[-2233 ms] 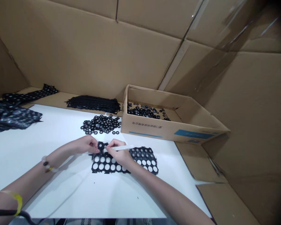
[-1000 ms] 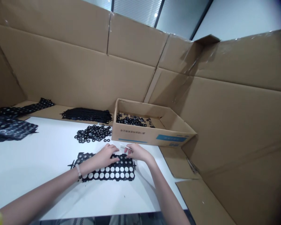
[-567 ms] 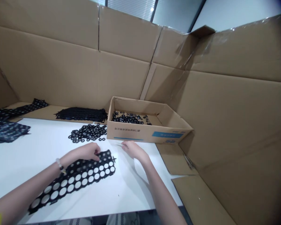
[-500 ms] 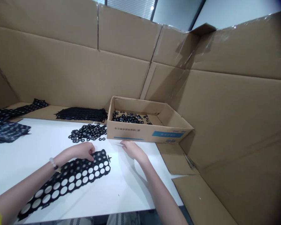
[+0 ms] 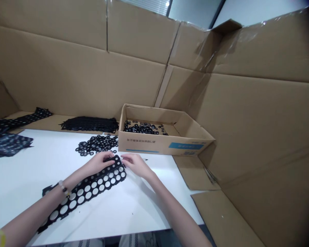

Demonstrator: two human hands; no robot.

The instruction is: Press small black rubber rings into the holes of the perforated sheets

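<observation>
A long black punched sheet full of round holes lies slanted on the white table. My left hand rests on its far end, fingers curled onto the sheet. My right hand touches the same end from the right, fingers bent; I cannot make out anything in it. A loose pile of black rings lies just beyond my hands.
An open cardboard box with more black rings stands behind my right hand. Stacks of black sheets lie along the back and at the far left. Cardboard walls enclose the table; flat cardboard lies at the right.
My left hand dragged the sheet to the left, then slid it back up toward the box. My right hand moved left onto the sheet's end. The white pen it held earlier is out of sight.
</observation>
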